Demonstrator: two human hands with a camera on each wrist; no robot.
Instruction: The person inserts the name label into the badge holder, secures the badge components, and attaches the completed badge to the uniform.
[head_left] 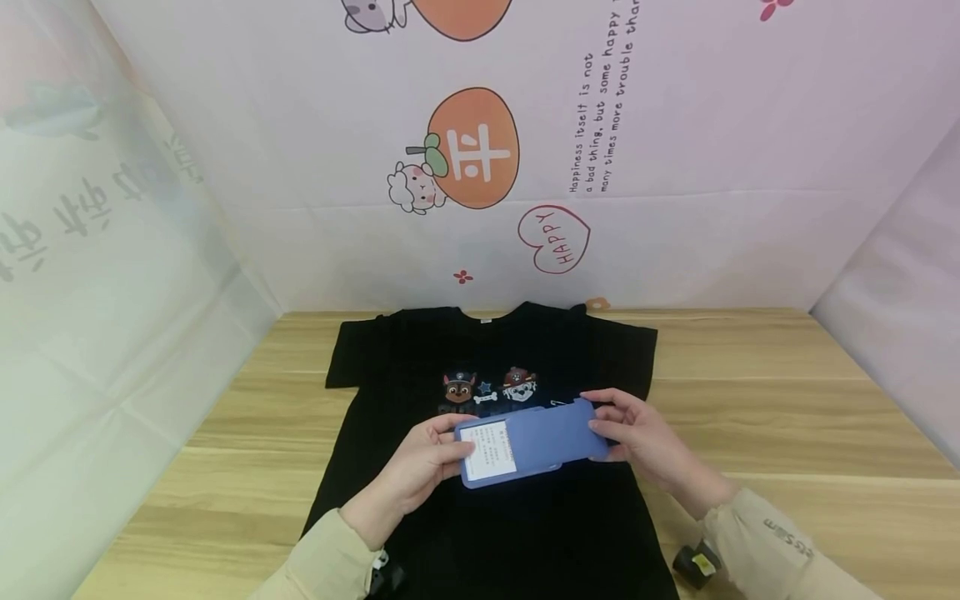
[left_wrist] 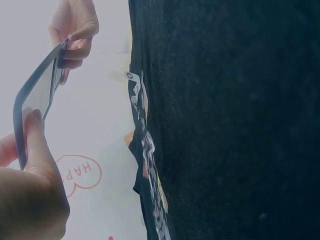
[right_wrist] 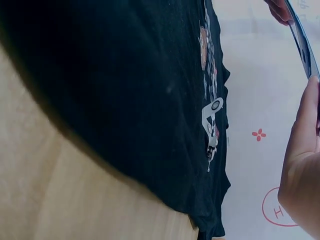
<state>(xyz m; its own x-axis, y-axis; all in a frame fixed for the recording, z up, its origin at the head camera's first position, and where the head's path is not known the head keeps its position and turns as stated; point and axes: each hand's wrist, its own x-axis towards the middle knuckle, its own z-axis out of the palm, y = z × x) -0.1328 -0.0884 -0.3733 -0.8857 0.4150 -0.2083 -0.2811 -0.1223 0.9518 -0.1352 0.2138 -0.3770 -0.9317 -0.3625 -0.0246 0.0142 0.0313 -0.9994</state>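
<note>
Head view. Item: one flat blue case [head_left: 498, 477], rounded corners, held tilted between your hands between 5 and 6 o'clock, over the black T-shirt [head_left: 480, 533]. A plain blue panel [head_left: 553, 435] covers its 3 o'clock part and juts past that end; at its 9 o'clock end a white card [head_left: 487, 452] shows, its lines of print too small to read. Your left hand [head_left: 420, 467] grips the case at its 9 o'clock end, thumb over the card. Your right hand [head_left: 647, 437] pinches the panel's 3 o'clock end. Writing: "HAPPY" in a red heart [head_left: 553, 240], between 1 and 2 o'clock; at 1 o'clock, wall text [head_left: 603, 117], "Happiness itself is not a bad thing, but some happy", then "many times more trouble than", cut by the edge; at 12 o'clock, an orange fruit [head_left: 474, 148] bearing "平".

Left wrist view. Case at 10 o'clock, nearly edge-on; your fingers and thumb clasp both ends. At 11 o'clock, a pale piece with a round hole [left_wrist: 133, 82] at the shirt print. At 8 o'clock, the heart, "HAP" legible.

Right wrist view. Case at 2 o'clock, edge-on, partly out of frame; your right thumb lies against it. At 4 o'clock, the heart, only "H" legible.
</note>
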